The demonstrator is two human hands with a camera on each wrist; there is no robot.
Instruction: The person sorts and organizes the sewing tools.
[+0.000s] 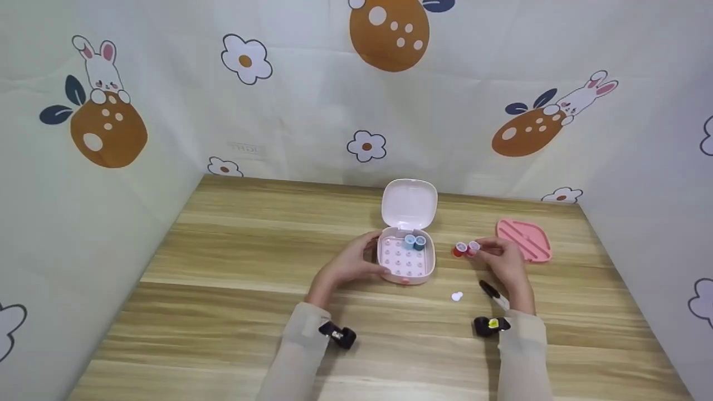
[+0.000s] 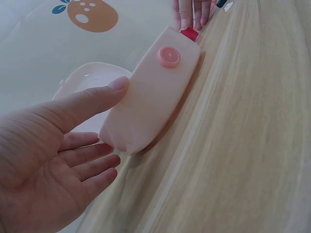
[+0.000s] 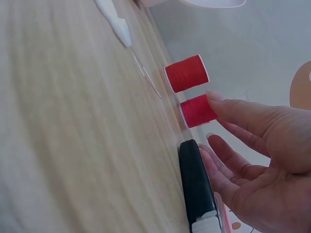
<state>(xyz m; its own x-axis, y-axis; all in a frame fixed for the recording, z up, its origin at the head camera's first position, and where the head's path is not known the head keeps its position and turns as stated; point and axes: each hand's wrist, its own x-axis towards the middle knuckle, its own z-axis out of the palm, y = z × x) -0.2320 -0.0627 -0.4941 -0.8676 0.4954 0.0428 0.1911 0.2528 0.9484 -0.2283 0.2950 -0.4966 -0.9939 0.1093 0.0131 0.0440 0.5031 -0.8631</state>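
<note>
My left hand [image 1: 353,262] holds the left side of an open pale pink sewing box [image 1: 405,280], thumb at the front corner and fingers at the back. Inside, a light blue thread spool [image 1: 410,241] and a dark teal thread spool [image 1: 420,243] stand in the back right, among rows of small pegs. To the right of the box, my right hand [image 1: 504,262] pinches a pinkish-red thread spool [image 3: 198,110] between thumb and finger. Right beside it stands a red thread spool [image 3: 187,74]. The box's lid [image 1: 409,203] stands raised at the back.
A pink slotted tray [image 1: 541,253] lies behind my right hand. A slim black-and-white tool [image 1: 492,292] lies close below that hand. A small white-handled needle threader [image 3: 116,26] with a thin wire lies on the wooden table [image 1: 250,317]. Patterned cloth walls [image 1: 301,100] enclose the table.
</note>
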